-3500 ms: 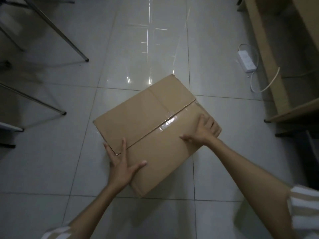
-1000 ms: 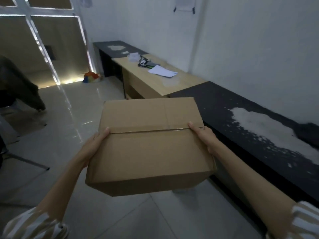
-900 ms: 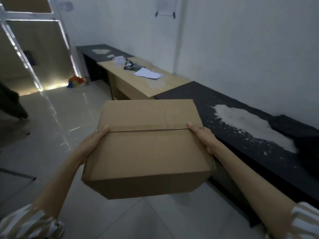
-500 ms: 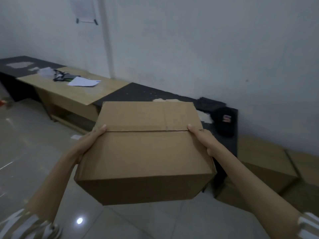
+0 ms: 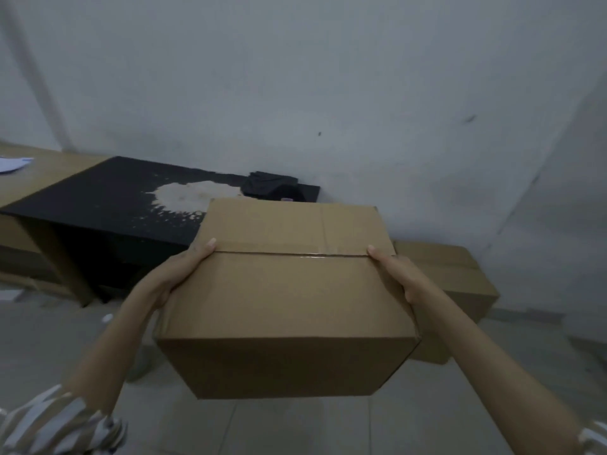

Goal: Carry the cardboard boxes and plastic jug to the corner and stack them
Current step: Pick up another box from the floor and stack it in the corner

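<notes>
A taped brown cardboard box [image 5: 289, 290] hangs in the air in front of me, level, its seam running left to right. My left hand [image 5: 179, 269] clasps its left side and my right hand [image 5: 392, 272] clasps its right side, thumbs on top. Beyond it, another cardboard box [image 5: 460, 280] rests on the floor in the room's corner, partly hidden by the carried box. No plastic jug is in view.
A black desk [image 5: 98, 205] with a white worn patch stands against the wall on the left, dark cloth and a cap [image 5: 272, 188] at its far end. A wooden desk [image 5: 36, 172] adjoins it. White walls meet at the right; grey tiled floor [image 5: 328, 428] lies below.
I lifted the box off the floor and turned right with it. The window and wooden desk slid out left, and the corner with the floor box came nearer.
</notes>
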`<state>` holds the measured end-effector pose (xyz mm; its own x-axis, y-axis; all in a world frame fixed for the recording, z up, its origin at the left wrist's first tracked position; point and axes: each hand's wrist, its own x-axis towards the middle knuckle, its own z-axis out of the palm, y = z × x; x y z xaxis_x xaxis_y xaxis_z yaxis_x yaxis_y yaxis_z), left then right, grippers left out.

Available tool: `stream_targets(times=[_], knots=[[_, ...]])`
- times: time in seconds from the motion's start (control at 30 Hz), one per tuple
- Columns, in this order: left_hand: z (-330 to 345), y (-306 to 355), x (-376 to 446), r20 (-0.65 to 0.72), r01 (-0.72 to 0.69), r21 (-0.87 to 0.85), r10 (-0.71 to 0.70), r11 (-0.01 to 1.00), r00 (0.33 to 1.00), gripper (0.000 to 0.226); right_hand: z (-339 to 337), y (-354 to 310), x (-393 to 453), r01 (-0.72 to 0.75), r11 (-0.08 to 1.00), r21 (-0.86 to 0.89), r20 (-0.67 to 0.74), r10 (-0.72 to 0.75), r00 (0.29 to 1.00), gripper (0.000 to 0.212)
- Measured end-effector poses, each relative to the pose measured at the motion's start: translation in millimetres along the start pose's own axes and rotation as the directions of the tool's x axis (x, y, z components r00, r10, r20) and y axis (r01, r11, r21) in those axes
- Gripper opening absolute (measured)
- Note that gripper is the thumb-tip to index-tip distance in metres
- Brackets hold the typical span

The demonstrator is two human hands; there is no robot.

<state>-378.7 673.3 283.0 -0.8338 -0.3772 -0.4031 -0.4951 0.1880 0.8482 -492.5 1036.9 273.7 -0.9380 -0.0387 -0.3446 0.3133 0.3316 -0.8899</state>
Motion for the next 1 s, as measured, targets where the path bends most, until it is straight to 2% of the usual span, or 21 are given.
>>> stream_targets(times=[0.17,0.3,0.43,0.6,0.73,0.87,1.0], knots=[[101.5,44.6,16.4,0.087,-0.025,-0.01,0.026,1.0,0.996,0.075,-91.2,14.5,23.5,-0.019,0.999,0.034,-0.078,0.022,0.997,0.06],[155.4,74.0,50.3,0.11,-0.069,0.02,0.066,0.997,0.992,0.082,-142.1,21.6,54.7,-0.058,0.997,0.06,-0.119,0.065,0.991,0.063],[200.4,107.1,94.5,0.161,-0.097,-0.013,0.097,0.995,0.982,0.078,-179.2,19.5,101.9,-0.041,0.997,0.073,-0.172,0.053,0.984,0.062],[235.0,144.6,168.2,0.176,-0.094,-0.034,0.098,0.995,0.979,0.094,-206.2,2.5,176.0,-0.064,0.996,0.068,-0.251,0.079,0.965,0.067],[249.0,170.6,237.9,0.158,-0.094,-0.061,0.103,0.994,0.982,0.106,-214.7,-24.1,240.8,-0.059,0.996,0.072,-0.246,0.075,0.966,0.072],[265.9,199.9,282.9,0.121,-0.122,-0.045,0.126,0.992,0.985,0.101,-222.0,-29.8,314.0,-0.082,0.995,0.054,-0.238,0.092,0.967,0.089],[283.6,214.7,331.5,0.049,-0.132,0.011,0.131,0.991,0.99,0.098,-220.6,-41.7,375.6,-0.08,0.995,0.056,-0.205,0.09,0.975,0.07]])
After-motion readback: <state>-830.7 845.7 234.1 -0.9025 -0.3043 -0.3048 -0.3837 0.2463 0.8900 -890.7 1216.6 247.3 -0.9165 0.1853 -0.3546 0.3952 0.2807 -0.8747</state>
